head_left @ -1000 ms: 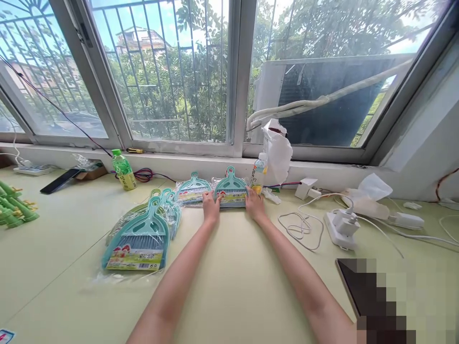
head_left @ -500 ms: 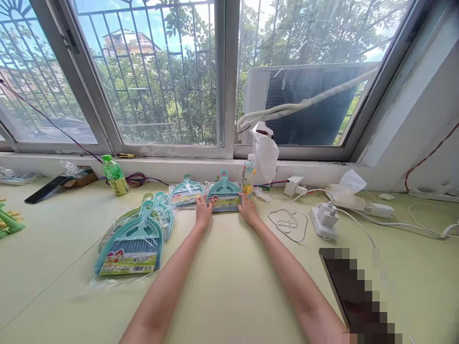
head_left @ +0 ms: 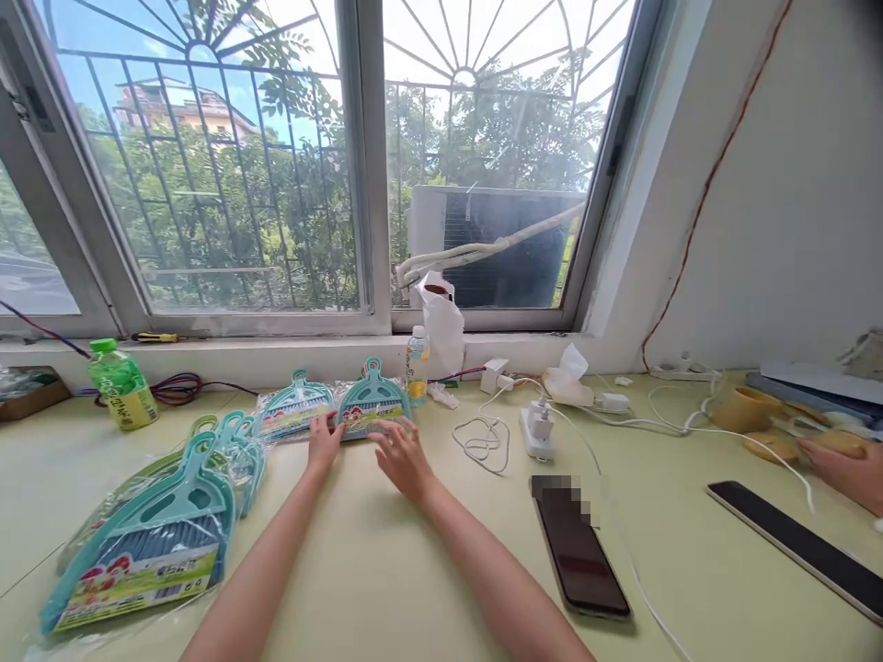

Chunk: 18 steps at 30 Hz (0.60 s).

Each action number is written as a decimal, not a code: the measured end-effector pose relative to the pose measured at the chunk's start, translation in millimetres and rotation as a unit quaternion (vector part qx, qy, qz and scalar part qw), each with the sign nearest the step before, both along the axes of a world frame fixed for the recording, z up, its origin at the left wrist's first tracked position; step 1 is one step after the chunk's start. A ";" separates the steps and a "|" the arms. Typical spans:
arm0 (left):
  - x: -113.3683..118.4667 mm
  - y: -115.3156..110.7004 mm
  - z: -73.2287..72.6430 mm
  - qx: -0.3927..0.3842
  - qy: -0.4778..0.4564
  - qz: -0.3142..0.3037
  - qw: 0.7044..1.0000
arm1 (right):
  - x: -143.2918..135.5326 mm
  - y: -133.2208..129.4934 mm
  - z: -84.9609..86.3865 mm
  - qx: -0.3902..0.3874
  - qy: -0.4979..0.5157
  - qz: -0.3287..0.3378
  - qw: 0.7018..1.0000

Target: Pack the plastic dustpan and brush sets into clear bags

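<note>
A wrapped teal dustpan and brush set [head_left: 373, 397] lies near the window wall. My left hand [head_left: 324, 443] rests at its left edge, fingers outstretched and touching the wrapper. Over its front edge hovers my right hand [head_left: 404, 460], fingers spread and holding nothing. Just left of it lies a second wrapped dustpan set [head_left: 293, 405]. Several more wrapped sets are heaped at the left, with a large teal dustpan set [head_left: 166, 519] on top and a green-rimmed one partly hidden under it.
A clear drink bottle [head_left: 417, 372] stands right of the set, and a green bottle [head_left: 124, 391] at the left. A coiled white cable [head_left: 483, 446], a power strip [head_left: 536, 430] and a phone [head_left: 579, 552] lie rightward. Another person's hand [head_left: 845, 469] shows at the far right.
The view has swung to the right. My right hand has let go of the set's right edge and drawn back with spread fingers. The left hand stays at the left edge.
</note>
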<state>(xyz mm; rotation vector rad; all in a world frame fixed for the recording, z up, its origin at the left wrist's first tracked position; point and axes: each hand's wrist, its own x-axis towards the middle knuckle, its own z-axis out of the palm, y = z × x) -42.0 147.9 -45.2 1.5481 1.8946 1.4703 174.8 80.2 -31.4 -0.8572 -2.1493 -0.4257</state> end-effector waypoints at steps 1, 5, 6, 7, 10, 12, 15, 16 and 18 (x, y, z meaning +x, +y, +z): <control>0.5 0.2 0.1 0.003 0.008 0.003 1.000 | -0.3 -10.7 -0.3 -0.012 -0.008 0.015 1.000; 9.8 -10.5 2.1 0.027 0.046 -0.002 0.999 | 4.1 -36.9 -1.9 -0.052 -0.041 0.037 0.997; 13.0 -16.9 3.1 0.036 0.050 0.007 0.998 | 5.9 -39.6 -1.3 -0.058 -0.047 0.040 0.996; 16.2 -24.6 4.2 0.048 0.053 0.021 0.997 | 7.5 -41.3 -0.3 -0.062 -0.049 0.040 0.996; 25.5 -54.0 9.2 0.098 0.083 0.072 0.989 | 10.1 -43.7 3.7 -0.069 -0.024 0.028 0.997; 35.2 -78.8 15.8 0.139 0.103 0.088 0.981 | 11.0 -46.1 5.5 -0.076 -0.004 0.021 0.997; 62.3 -129.7 31.4 0.182 0.115 0.068 0.974 | 15.4 -54.0 5.2 -0.089 0.010 0.011 0.996; 74.2 -151.6 36.7 0.192 0.111 0.046 0.974 | 18.2 -57.7 4.7 -0.088 0.009 0.007 0.996; 98.0 -203.1 43.3 0.190 0.093 -0.031 0.977 | 25.2 -65.7 3.9 -0.068 -0.007 0.005 0.998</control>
